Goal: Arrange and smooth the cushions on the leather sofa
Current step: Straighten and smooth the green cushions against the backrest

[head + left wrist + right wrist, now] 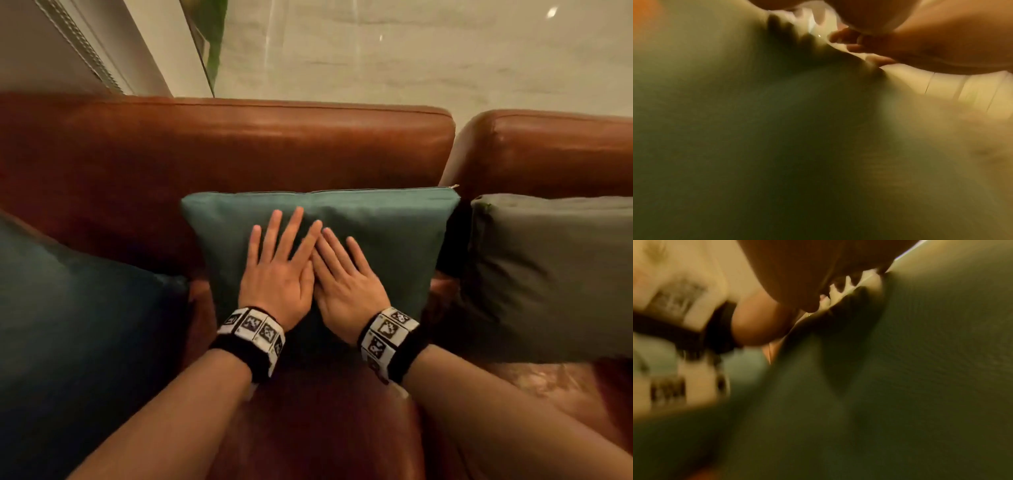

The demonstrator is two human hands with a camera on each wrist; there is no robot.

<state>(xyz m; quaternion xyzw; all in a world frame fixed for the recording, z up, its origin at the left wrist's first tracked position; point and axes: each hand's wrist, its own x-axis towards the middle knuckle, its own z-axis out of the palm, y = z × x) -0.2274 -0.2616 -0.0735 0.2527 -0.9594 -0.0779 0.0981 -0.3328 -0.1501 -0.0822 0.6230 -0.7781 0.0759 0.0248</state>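
A teal cushion leans upright against the back of the brown leather sofa. My left hand lies flat on its front face, fingers straight and spread. My right hand lies flat beside it, its fingers touching the left hand's. Both palms press the fabric near the cushion's middle. In the left wrist view the teal cushion fills the blurred frame. The right wrist view is blurred too, showing the teal cushion and the left wrist's band.
A dark blue cushion sits on the seat at the left. A grey-green cushion leans on the neighbouring sofa section at the right. Behind the sofa are a pale marble wall and a window frame.
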